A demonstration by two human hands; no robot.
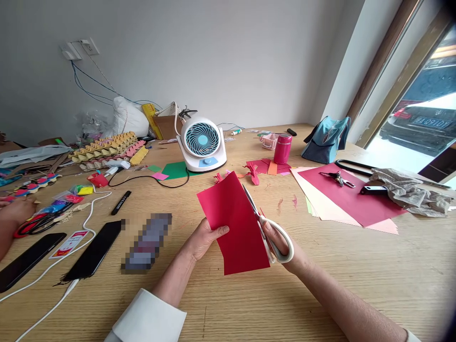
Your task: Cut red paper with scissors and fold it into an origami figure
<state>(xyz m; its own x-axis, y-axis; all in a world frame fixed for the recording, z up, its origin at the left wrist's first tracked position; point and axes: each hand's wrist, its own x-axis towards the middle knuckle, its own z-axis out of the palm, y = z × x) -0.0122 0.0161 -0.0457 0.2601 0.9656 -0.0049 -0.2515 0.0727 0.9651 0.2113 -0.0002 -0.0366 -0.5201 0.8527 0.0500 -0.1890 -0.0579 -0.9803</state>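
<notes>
A sheet of red paper (235, 228) is held up over the wooden table, its left edge pinched in my left hand (205, 238) with the thumb on top. White-handled scissors (281, 237) are in my right hand (280, 242), fingers through the handle loops. Their blades point up and away along the right edge of the paper. Beyond the paper, small crumpled red paper pieces (252, 173) lie on the table.
A white fan (203, 142), pink canister (282, 149) and blue bag (326, 140) stand behind. Coloured sheets (342, 190) lie right. Phones (96, 249), cables, and a black marker (121, 202) lie left. Another person's hand (17, 211) is at far left.
</notes>
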